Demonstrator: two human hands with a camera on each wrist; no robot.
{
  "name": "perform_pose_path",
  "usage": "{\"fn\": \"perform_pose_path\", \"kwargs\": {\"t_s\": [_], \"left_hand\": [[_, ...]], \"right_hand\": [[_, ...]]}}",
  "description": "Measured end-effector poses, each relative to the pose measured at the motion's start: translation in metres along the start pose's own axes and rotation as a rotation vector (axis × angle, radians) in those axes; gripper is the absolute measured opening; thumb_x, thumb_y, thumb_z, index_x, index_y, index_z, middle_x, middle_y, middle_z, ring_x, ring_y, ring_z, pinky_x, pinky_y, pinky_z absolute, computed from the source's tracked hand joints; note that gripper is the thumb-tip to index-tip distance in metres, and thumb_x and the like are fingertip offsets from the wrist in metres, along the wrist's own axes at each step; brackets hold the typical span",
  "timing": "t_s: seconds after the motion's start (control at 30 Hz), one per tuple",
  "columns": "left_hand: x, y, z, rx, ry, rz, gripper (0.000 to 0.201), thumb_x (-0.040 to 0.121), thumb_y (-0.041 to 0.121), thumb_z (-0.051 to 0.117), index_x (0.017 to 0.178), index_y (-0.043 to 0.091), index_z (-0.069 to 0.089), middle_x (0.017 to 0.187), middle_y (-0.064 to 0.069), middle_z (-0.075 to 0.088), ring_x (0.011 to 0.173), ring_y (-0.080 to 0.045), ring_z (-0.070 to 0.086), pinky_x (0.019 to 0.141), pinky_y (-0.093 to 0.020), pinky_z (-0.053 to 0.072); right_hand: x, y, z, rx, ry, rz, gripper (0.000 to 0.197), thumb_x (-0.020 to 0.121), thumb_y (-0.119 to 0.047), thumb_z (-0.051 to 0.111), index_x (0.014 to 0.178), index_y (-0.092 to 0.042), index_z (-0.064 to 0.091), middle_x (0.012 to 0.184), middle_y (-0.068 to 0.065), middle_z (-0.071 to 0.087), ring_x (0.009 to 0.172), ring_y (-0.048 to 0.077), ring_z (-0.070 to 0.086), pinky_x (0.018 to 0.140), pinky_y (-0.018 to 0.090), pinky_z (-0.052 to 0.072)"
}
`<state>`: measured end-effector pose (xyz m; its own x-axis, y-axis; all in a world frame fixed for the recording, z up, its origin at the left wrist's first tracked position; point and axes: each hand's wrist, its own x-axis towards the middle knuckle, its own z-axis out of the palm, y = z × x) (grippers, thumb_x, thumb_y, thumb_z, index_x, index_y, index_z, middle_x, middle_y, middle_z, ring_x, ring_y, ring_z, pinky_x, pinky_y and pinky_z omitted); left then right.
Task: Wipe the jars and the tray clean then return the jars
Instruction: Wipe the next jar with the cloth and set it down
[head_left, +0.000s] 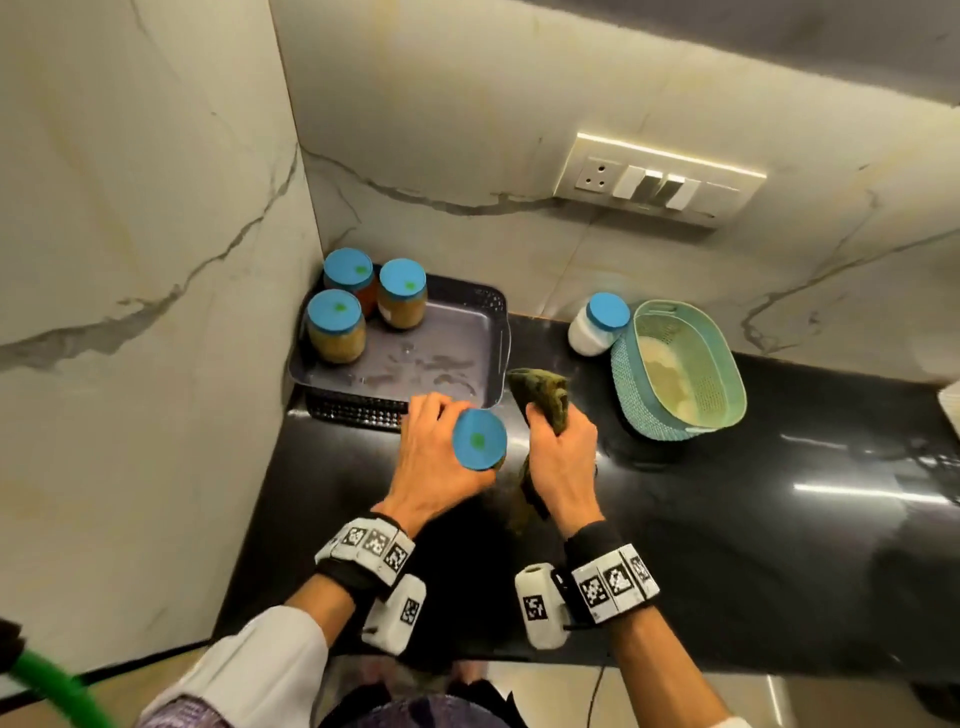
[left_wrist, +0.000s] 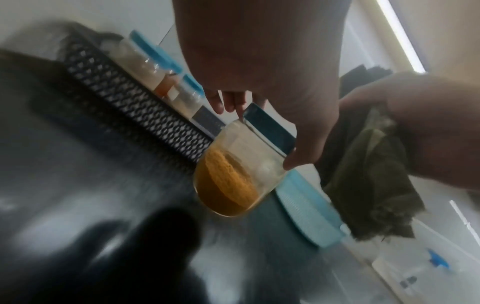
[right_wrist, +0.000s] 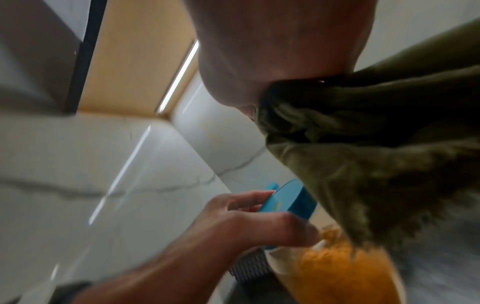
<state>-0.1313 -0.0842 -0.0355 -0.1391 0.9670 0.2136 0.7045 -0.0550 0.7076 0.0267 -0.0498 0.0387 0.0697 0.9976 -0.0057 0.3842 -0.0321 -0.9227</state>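
My left hand (head_left: 436, 457) grips a glass jar (head_left: 479, 439) by its blue lid and holds it above the black counter, just in front of the tray. The jar (left_wrist: 231, 181) holds orange-yellow powder. My right hand (head_left: 558, 457) clutches a bunched dark green cloth (head_left: 540, 395) right beside the jar; the cloth (right_wrist: 363, 164) hangs next to the jar (right_wrist: 337, 273). The dark tray (head_left: 483, 332) sits in the corner with three blue-lidded jars (head_left: 337, 327) in its left part. Wet streaks show on its floor.
A white jar with a blue lid (head_left: 597, 325) stands on the counter (head_left: 727, 519) beside a tilted teal basket (head_left: 680, 369). Marble walls close off the left and back. A socket and switch plate (head_left: 660, 179) is on the back wall.
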Motion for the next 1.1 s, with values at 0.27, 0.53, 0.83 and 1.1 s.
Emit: {"fn": "perform_pose_path", "kwargs": {"t_s": [0.27,0.53,0.83,1.1], "left_hand": [[-0.05,-0.035,0.03,-0.149,-0.086,-0.074,0.083,0.055,0.052,0.083,0.129,0.02,0.063,0.109,-0.001,0.049,0.102,-0.024,0.05,0.089,-0.041,0.048],[-0.038,-0.051,0.038,-0.534,-0.245,-0.173,0.093,0.066,0.026,0.094,0.147,0.02,0.049,0.139,0.005,0.064,0.127,-0.008,0.062,0.111,-0.034,0.048],[-0.034,-0.046,0.045,-0.523,-0.196,-0.127,0.054,0.069,0.021,0.089,0.119,0.023,0.066,0.107,0.006,0.074,0.099,-0.012,0.072,0.091,-0.041,0.058],[-0.041,-0.057,0.041,-0.593,-0.276,-0.218,0.033,0.089,0.023,0.066,0.121,0.015,0.066,0.114,-0.011,0.073,0.107,-0.031,0.07,0.1,-0.05,0.055]], "right_hand": [[-0.041,0.07,0.004,-0.469,-0.365,-0.429,0.071,0.062,-0.005,0.06,0.132,-0.015,0.072,0.139,0.004,0.069,0.131,0.019,0.061,0.119,0.028,0.038],[-0.039,0.08,0.019,-0.62,-0.582,-0.548,0.068,0.07,-0.015,0.058,0.137,-0.011,0.068,0.147,0.009,0.062,0.14,0.026,0.056,0.127,0.029,0.026],[-0.066,0.075,0.001,-0.637,-0.472,-0.368,0.072,0.066,-0.011,0.057,0.137,-0.012,0.069,0.144,0.008,0.064,0.14,0.021,0.057,0.127,0.032,0.025],[-0.084,0.065,0.036,-0.647,-0.63,-0.432,0.08,0.065,-0.01,0.06,0.145,-0.011,0.061,0.153,0.009,0.056,0.147,0.024,0.048,0.129,0.034,0.019]]}}
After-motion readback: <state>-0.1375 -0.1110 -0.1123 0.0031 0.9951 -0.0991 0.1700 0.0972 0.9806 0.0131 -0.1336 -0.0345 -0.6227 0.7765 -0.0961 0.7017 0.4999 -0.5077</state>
